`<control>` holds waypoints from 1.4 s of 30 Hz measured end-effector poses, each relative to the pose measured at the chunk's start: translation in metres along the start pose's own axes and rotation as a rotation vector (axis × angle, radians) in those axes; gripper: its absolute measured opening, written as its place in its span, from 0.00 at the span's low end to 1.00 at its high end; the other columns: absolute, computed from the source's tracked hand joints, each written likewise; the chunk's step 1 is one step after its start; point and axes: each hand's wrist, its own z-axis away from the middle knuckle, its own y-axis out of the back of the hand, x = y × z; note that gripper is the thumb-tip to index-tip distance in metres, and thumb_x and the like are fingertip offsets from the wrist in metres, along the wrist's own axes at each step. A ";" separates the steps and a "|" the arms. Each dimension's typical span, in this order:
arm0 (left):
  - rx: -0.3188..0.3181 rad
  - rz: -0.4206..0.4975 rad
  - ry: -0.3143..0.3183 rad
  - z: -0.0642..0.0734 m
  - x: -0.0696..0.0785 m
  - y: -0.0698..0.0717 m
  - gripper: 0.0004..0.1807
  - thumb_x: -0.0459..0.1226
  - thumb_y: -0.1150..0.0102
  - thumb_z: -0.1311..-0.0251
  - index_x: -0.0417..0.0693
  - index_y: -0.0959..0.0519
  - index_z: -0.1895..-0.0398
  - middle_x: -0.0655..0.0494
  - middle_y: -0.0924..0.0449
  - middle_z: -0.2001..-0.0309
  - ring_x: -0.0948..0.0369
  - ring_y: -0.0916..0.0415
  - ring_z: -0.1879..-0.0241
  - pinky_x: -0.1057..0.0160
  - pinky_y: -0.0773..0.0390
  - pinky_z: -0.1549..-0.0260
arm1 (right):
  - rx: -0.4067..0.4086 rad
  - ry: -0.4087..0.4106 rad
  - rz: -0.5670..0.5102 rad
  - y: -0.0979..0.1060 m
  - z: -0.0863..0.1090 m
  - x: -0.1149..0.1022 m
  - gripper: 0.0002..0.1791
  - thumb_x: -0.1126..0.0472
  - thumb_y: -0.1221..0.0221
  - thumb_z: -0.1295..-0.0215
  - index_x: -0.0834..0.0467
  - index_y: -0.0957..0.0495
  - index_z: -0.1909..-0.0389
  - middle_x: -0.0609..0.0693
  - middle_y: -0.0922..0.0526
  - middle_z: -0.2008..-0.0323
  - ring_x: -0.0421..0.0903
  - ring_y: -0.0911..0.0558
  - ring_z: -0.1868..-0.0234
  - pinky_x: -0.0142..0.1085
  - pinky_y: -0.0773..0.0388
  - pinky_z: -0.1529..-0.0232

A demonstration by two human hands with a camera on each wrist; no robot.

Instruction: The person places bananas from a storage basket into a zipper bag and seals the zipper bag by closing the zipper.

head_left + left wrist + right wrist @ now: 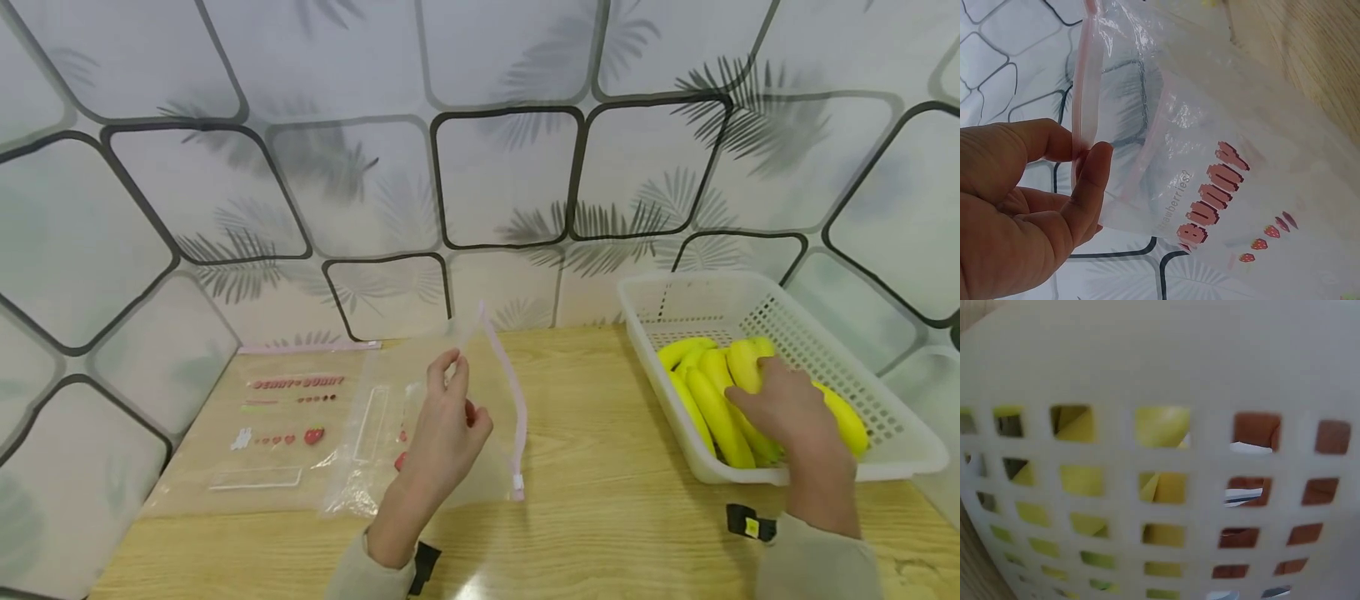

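Note:
My left hand (442, 421) pinches the pink-edged mouth of a clear zip bag (517, 408) between thumb and fingers. In the left wrist view the bag (1272, 181) hangs partly open, with red "BUNNY" lettering and small strawberries printed on it. Over at the right, my right hand (795, 408) reaches into a white basket (645, 367) and grips a yellow banana (746, 362), thumb on its near side; its other fingertips are hidden. Several more bananas (716, 408) lie beside it. The right wrist view shows mostly the basket's perforated wall (1204, 381), with yellow and hand parts through the holes.
Another clear bag (277, 458) with a pink zip and printed strawberry lies flat at the left, against the held one. Both bags and the basket are on a wooden table (585, 517). A patterned wall covering (510, 183) rises behind and at both sides.

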 end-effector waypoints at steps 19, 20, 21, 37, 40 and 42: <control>0.025 -0.013 -0.009 0.002 0.000 -0.001 0.33 0.22 0.42 0.45 0.22 0.36 0.34 0.32 0.43 0.31 0.69 0.37 0.77 0.73 0.31 0.81 | -0.049 -0.092 -0.049 0.002 0.000 0.001 0.52 0.47 0.46 0.35 0.87 0.58 0.34 0.88 0.48 0.45 0.69 0.33 0.55 0.60 0.28 0.58; 0.026 -0.012 -0.006 0.001 0.001 -0.001 0.33 0.21 0.42 0.45 0.22 0.37 0.34 0.33 0.43 0.30 0.69 0.37 0.77 0.73 0.31 0.82 | -0.028 -0.095 -0.056 0.002 0.001 0.000 0.52 0.46 0.46 0.35 0.86 0.57 0.34 0.87 0.48 0.45 0.69 0.32 0.56 0.59 0.28 0.59; 0.027 -0.012 -0.005 0.001 0.001 -0.001 0.33 0.21 0.42 0.45 0.21 0.37 0.34 0.32 0.43 0.30 0.69 0.37 0.77 0.73 0.32 0.82 | -0.002 -0.093 -0.066 0.003 0.002 -0.001 0.52 0.46 0.45 0.35 0.85 0.56 0.34 0.87 0.47 0.46 0.68 0.32 0.57 0.57 0.28 0.61; 0.041 -0.009 -0.016 -0.001 0.004 -0.005 0.34 0.21 0.44 0.46 0.22 0.37 0.33 0.33 0.43 0.31 0.69 0.38 0.78 0.73 0.32 0.82 | 0.178 0.193 -0.309 0.003 0.029 -0.069 0.46 0.34 0.55 0.28 0.71 0.52 0.33 0.64 0.30 0.65 0.55 0.27 0.72 0.40 0.32 0.74; 0.054 -0.016 -0.025 -0.001 0.004 -0.007 0.34 0.21 0.44 0.47 0.22 0.37 0.33 0.33 0.43 0.31 0.69 0.37 0.78 0.73 0.32 0.82 | 0.132 0.342 -0.410 -0.009 0.031 -0.089 0.33 0.42 0.57 0.23 0.69 0.46 0.40 0.59 0.33 0.68 0.51 0.30 0.72 0.39 0.32 0.71; 0.049 -0.015 -0.020 0.000 0.004 -0.007 0.34 0.22 0.44 0.46 0.22 0.37 0.33 0.33 0.43 0.31 0.69 0.37 0.78 0.73 0.32 0.83 | 0.073 0.418 -0.471 -0.018 0.032 -0.101 0.28 0.46 0.55 0.22 0.67 0.46 0.40 0.57 0.35 0.68 0.50 0.32 0.71 0.38 0.32 0.70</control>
